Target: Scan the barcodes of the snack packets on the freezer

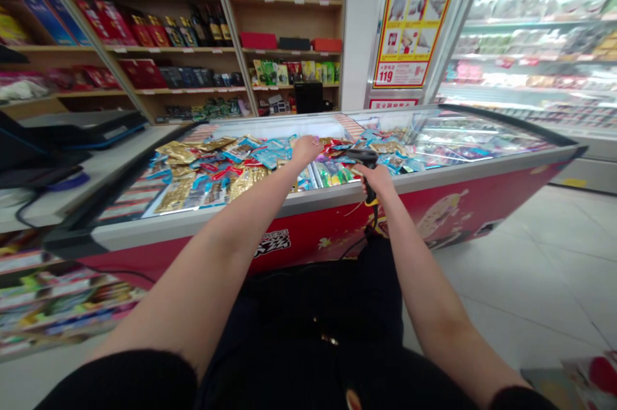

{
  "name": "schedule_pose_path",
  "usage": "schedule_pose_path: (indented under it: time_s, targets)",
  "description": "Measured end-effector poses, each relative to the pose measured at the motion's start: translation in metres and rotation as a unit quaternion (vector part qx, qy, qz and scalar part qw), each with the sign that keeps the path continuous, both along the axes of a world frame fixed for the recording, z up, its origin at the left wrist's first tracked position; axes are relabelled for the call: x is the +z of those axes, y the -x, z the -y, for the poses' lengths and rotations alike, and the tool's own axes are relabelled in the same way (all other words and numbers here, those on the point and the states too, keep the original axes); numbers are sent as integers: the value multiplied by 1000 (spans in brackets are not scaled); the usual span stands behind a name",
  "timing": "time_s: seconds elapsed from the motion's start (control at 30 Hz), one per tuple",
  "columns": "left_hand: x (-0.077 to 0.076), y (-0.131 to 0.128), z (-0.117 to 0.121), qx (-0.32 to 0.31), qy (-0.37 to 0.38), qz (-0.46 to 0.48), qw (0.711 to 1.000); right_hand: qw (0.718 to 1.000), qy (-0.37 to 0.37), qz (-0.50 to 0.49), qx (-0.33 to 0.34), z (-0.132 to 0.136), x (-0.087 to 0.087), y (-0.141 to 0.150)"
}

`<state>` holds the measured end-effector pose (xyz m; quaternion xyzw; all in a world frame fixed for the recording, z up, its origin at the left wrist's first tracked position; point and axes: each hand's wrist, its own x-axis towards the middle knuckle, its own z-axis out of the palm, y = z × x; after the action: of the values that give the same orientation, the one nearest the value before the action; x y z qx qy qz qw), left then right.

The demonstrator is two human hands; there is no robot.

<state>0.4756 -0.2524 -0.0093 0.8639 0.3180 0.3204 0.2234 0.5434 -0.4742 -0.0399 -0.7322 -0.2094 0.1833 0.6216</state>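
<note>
A red chest freezer (463, 204) with glass lids stands in front of me, full of several gold, blue and red ice cream packets (212, 169). My left hand (306, 148) reaches into the open middle of the freezer, fingers curled down onto the packets; what it holds, if anything, is hidden. My right hand (377, 180) is closed round the handle of a black barcode scanner (362, 157), whose head points left over the freezer rim. A cable hangs from the scanner down the freezer front.
Wooden shelves (284, 50) with red and dark boxes line the back wall. A counter (72, 188) with black equipment is at left. An upright refrigerated display (535, 44) stands at right beside a red poster (414, 11). Pale tiled floor (535, 288) lies to the right.
</note>
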Motion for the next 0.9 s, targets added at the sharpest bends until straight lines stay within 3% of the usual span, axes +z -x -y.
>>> schedule_pose_path:
  time_s: [0.23,0.47,0.9]
  targets:
    - [-28,-44,56,-78,-4,-63,995,999,-22,-21,-30,18,-8,-21]
    - [-46,-65,97,-64,-47,-133,988,999,-24,-20,-43,25,-19,-34]
    - [-33,-65,82,-51,33,-225,973,998,-33,-39,-40,22,-16,-23]
